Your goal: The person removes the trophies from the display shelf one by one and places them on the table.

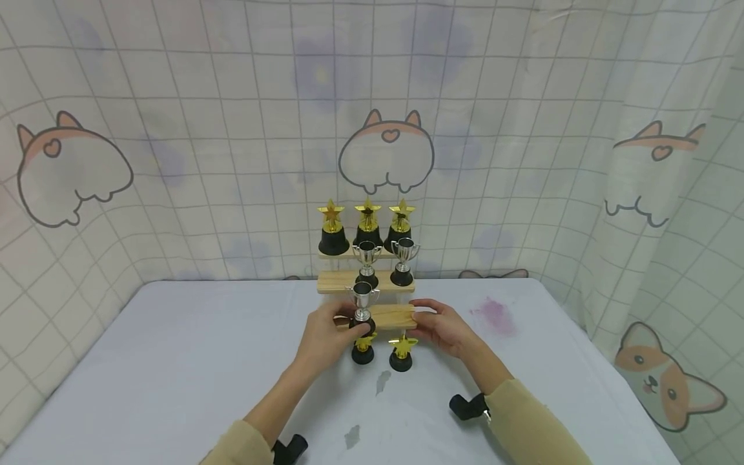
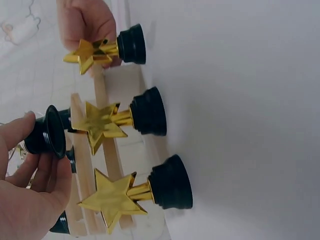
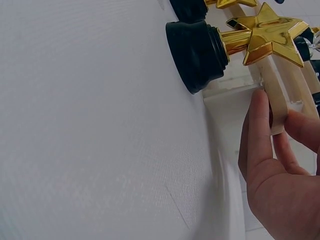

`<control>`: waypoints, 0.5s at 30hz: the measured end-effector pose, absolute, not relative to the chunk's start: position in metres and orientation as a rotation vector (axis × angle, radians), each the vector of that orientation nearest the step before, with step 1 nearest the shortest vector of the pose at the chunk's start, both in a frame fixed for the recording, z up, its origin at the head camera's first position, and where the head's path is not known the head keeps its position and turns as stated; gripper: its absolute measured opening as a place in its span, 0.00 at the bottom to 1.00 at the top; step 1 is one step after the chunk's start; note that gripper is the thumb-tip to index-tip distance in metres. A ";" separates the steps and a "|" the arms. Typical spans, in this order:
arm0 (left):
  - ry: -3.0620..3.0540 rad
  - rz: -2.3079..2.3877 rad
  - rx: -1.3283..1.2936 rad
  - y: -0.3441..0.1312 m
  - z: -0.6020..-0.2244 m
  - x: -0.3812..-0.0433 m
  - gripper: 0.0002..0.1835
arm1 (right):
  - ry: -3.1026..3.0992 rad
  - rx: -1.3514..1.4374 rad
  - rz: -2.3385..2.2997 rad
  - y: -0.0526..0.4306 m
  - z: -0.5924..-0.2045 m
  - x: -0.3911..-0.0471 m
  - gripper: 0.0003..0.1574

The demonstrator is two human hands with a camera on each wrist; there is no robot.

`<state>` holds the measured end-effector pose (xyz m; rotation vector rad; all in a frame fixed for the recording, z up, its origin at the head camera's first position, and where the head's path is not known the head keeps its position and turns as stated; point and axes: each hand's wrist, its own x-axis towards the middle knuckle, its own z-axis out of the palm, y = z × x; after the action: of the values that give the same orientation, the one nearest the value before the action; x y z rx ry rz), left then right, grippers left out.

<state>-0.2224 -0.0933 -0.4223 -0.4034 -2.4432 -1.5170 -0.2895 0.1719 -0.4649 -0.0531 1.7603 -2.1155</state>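
Observation:
My left hand [image 1: 328,332] holds a small silver trophy cup [image 1: 361,297] by its black base [image 2: 45,132], upright at the left part of the lowest board of a wooden tiered rack [image 1: 392,316]. From the left wrist view I cannot tell whether the base touches the board. At the board's right end, my right hand [image 1: 443,328] pinches the wood between thumb and fingers. Gold star trophies with black bases stand on the table before the rack; the head view has one star trophy [image 1: 402,349] at right, and the left wrist view has three in a row.
Two silver cups [image 1: 403,258] stand on the middle board [image 1: 337,282]. Three more gold star trophies [image 1: 332,232] occupy the top board. A white cloth covers the table [image 1: 203,361], and a patterned curtain [image 1: 232,129] hangs behind.

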 end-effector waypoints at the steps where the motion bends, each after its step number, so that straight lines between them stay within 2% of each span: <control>1: -2.443 -1.522 -0.413 -0.092 -0.423 -0.221 0.16 | 1.762 -0.053 -2.114 0.172 -0.465 -0.289 0.32; 15: -2.483 -1.540 -0.487 -0.080 -0.425 -0.210 0.14 | 1.790 -0.058 -2.110 0.171 -0.465 -0.289 0.30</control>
<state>-0.2096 -0.0795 -0.4253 -0.4867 -2.4834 -1.5398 -0.2888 0.1708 -0.4651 -0.0583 1.7903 -2.1103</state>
